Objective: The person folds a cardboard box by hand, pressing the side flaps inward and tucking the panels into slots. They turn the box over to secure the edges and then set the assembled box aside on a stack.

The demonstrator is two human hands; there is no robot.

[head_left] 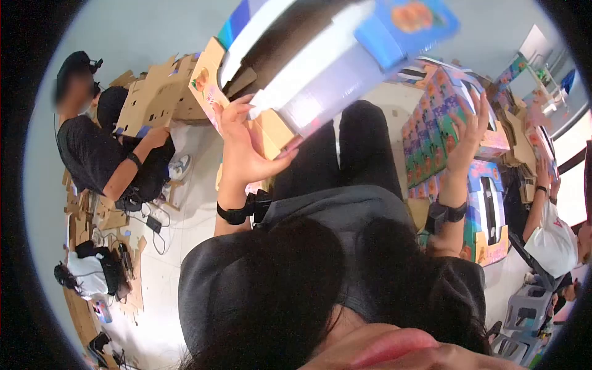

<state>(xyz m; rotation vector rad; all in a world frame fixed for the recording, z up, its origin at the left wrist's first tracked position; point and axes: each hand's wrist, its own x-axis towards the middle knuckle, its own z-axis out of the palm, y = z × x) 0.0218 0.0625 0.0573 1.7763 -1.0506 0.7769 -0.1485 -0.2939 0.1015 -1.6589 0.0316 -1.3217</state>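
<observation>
A printed fruit carton [333, 80], blue and purple with a tan end, is held up tilted in front of me. A dark slot between white strips runs along its upper face. My left hand [243, 135] grips the tan end at the carton's near left corner, fingers on one side and thumb below. The carton's far blue end is blurred. My right hand [465, 139] is raised to the right, apart from the held carton, with its fingers spread and nothing in them. Behind it are stacked printed cartons [428, 139], and another upright carton [487, 216] stands beside my right wrist.
At the left, a person [92, 142] handles a brown cardboard sheet [154, 95]. Cables and cardboard scraps [132, 271] lie on the floor there. Another person in white [552, 240] is at the right, near grey plastic stools [527, 311].
</observation>
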